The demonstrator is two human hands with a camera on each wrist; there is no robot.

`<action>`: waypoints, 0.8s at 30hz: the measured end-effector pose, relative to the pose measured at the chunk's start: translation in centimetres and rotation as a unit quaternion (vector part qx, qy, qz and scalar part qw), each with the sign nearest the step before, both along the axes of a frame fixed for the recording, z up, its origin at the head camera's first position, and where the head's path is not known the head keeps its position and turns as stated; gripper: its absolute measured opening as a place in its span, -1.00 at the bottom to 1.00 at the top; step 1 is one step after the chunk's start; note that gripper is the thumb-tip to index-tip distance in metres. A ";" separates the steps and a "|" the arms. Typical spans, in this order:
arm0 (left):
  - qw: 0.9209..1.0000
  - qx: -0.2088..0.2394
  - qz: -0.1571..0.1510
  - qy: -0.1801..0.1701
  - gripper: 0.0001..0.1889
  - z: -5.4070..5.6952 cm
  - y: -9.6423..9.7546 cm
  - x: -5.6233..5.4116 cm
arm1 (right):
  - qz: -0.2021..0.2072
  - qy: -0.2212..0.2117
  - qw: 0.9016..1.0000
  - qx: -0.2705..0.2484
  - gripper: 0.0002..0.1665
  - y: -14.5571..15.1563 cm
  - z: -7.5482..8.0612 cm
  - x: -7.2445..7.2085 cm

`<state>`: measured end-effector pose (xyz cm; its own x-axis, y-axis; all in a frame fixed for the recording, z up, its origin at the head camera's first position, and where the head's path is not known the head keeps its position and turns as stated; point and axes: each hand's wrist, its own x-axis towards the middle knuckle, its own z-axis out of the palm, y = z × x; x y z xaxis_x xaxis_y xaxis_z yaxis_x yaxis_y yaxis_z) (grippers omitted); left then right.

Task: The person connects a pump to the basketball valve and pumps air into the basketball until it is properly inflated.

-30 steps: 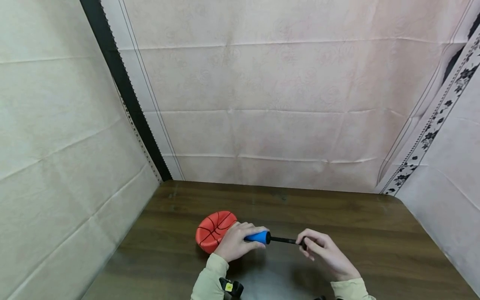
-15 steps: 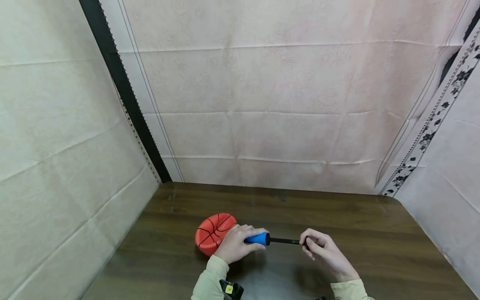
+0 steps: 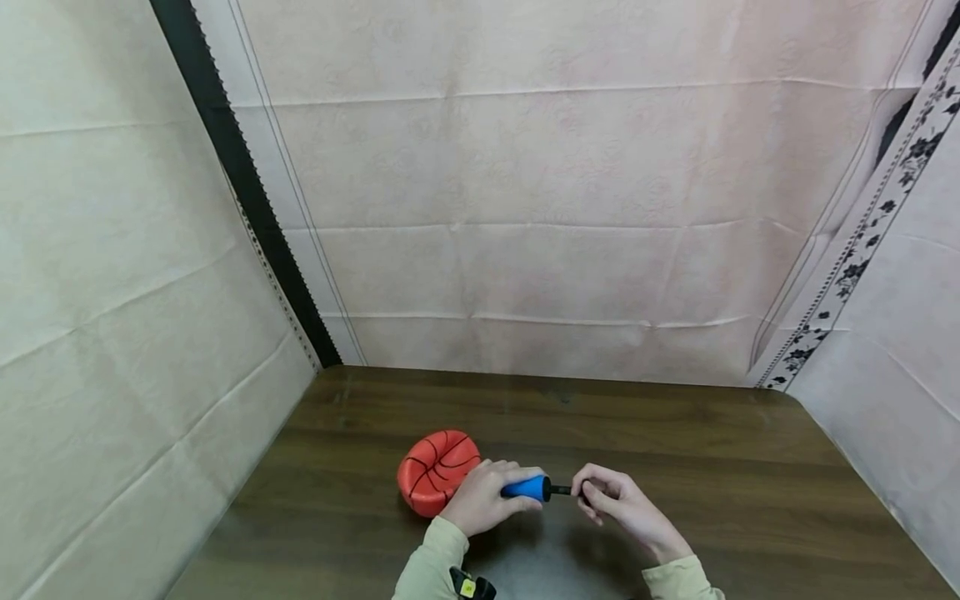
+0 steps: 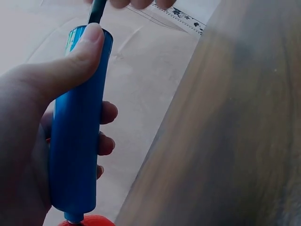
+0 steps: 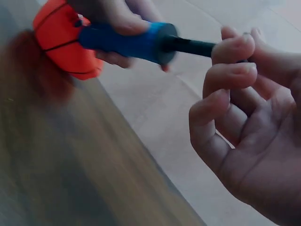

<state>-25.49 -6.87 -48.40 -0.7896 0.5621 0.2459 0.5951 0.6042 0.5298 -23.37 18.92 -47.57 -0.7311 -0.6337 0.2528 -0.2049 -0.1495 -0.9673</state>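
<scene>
A red basketball with black lines (image 3: 437, 473), its top dented in, is joined to the end of a blue hand pump (image 3: 529, 487). Around the pump's barrel (image 4: 77, 136) curl the fingers of my left hand (image 3: 482, 500), the thumb lying along it near the top. A short length of black rod (image 5: 193, 46) sticks out of the barrel's other end. My right hand (image 3: 618, 507) pinches the rod's outer end between thumb and fingers, which mostly hide the handle there. In the right wrist view the ball (image 5: 63, 42) hangs beyond the left hand.
Beneath the hands lies a dark wood-grain table (image 3: 337, 517). Pale cloth walls (image 3: 525, 208) rise behind it and on both sides. A black strip (image 3: 247, 183) runs down the back left corner.
The black rod was drawn far out half a second ago and is now mostly inside the barrel. My right hand has moved left with it; ball and left hand shifted slightly right.
</scene>
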 end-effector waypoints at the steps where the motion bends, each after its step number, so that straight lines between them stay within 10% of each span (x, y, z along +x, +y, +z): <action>1: 1.000 0.001 -0.001 -0.001 -0.54 0.0 0.1 0.0 | 0.004 -0.003 1.000 -0.002 -0.70 -0.4 -0.1 -0.1; 15: 0.999 0.007 -0.026 0.026 -0.57 -0.6 0.1 -0.2 | -0.007 0.008 0.997 0.077 -0.69 -1.1 -0.5 -0.1; 24: 1.000 0.014 0.006 0.013 -0.56 -0.4 -0.4 -0.2 | -0.024 0.039 0.998 0.040 -0.66 1.4 1.0 0.5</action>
<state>-25.68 -7.32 -48.83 -0.7897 0.5448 0.2820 0.6013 0.5962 0.5319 -22.87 20.33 -46.53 -0.7416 -0.6185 0.2600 -0.2855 -0.0597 -0.9565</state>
